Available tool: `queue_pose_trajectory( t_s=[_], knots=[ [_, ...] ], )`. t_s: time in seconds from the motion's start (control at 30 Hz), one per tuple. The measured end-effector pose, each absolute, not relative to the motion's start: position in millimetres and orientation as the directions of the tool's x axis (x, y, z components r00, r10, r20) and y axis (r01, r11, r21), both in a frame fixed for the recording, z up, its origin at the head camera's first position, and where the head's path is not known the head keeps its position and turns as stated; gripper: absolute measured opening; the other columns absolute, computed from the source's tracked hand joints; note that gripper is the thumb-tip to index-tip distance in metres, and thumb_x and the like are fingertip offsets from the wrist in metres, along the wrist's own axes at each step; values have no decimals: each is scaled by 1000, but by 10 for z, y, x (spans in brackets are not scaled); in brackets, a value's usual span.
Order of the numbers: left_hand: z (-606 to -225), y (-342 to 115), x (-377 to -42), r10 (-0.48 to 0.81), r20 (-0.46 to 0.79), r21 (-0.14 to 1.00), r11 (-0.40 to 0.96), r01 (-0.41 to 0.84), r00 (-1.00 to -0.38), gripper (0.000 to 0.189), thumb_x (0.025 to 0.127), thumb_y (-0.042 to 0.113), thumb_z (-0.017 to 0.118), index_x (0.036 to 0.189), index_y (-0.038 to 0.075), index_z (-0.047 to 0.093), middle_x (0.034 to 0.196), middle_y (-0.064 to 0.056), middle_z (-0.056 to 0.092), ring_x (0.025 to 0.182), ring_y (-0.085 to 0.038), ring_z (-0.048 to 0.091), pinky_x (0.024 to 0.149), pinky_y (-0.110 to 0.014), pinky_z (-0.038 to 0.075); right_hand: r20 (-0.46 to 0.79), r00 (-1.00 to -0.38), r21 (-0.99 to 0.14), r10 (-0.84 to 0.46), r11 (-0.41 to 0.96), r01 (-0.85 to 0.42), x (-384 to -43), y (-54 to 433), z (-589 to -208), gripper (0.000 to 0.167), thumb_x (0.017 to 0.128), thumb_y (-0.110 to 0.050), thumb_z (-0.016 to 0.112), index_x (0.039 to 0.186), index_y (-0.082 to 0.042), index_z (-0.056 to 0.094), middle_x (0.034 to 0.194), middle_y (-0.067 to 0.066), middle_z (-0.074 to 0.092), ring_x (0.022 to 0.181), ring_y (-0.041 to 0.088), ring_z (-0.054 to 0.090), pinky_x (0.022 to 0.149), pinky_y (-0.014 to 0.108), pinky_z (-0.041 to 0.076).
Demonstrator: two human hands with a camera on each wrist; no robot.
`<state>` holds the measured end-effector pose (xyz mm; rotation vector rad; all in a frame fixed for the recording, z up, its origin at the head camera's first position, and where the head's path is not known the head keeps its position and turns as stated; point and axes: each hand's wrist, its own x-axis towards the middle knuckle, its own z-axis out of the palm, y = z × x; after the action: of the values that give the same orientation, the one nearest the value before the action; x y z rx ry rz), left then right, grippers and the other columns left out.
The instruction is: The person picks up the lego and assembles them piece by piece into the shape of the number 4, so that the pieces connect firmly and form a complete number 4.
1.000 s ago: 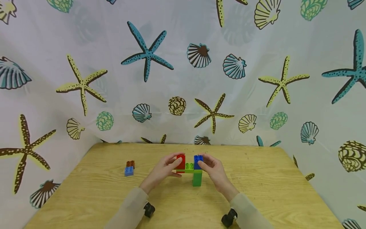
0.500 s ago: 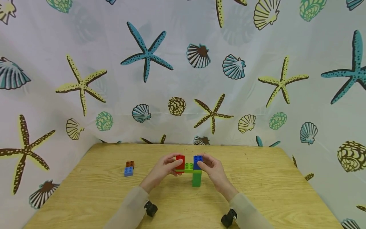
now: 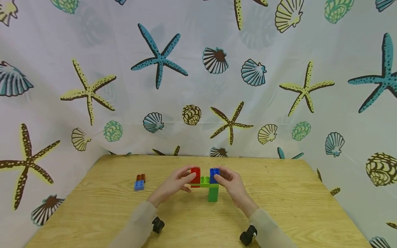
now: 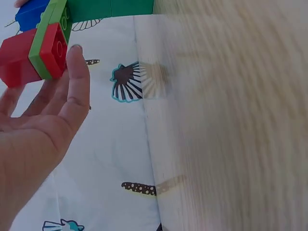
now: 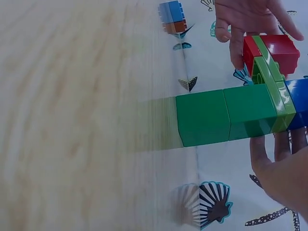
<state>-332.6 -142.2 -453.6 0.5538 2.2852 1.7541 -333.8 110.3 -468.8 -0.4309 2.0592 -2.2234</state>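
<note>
A Duplo build stands on the table in front of me. Its column of dark green bricks (image 3: 213,195) carries a light green cross-piece (image 3: 204,181) that juts out leftward. On the outer end sits a red brick (image 3: 197,179), with a thin red piece (image 4: 54,45) under it. A blue brick (image 3: 212,174) tops the column side. My left hand (image 3: 174,181) holds the red brick lightly, thumb in front and fingers behind; its little finger is away from the build. With thumb and fingers my right hand (image 3: 233,185) pinches the blue brick.
Left of the build, a light blue brick (image 3: 139,185) and an orange-brown brick (image 3: 141,177) lie together on the wooden table (image 3: 279,203). A sea-patterned curtain (image 3: 192,89) hangs behind the table's far edge and along both sides.
The left forearm has shifted slightly left, and the lower fingers of the left hand have moved out from under the red end. The right hand and the build stay nearly still.
</note>
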Motion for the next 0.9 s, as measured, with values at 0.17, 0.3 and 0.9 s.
queue_pose_trajectory(
  t_s=[0.17,0.3,0.9],
  knots=[
    [-4559,-1543,-3303,391,79,930,302,209,-917,53,97,42,58,145,22,46,137,-13,56,118,-29,58,89,-42,55,156,-954,-986,-257,-104,-134,-3369,1102,-4710,43,95,-14,65,136,-5,57,128,12,62,109,12,61,98,33,51],
    [-4553,-1655,-3269,388,97,924,308,228,-916,52,96,38,63,141,18,50,133,-13,59,116,-32,58,90,-41,54,179,-948,-983,-265,-95,-159,-3369,1106,-4721,46,93,-14,68,136,-5,57,129,13,63,110,13,62,94,27,52],
    [-4564,-2326,-3271,324,99,910,353,217,-941,35,94,23,66,124,6,63,123,-19,64,101,-25,65,77,-39,54,186,-938,-981,-293,-105,-162,-3380,1132,-4723,48,92,-14,69,137,-2,56,129,14,63,113,16,62,94,27,52]
  ],
)
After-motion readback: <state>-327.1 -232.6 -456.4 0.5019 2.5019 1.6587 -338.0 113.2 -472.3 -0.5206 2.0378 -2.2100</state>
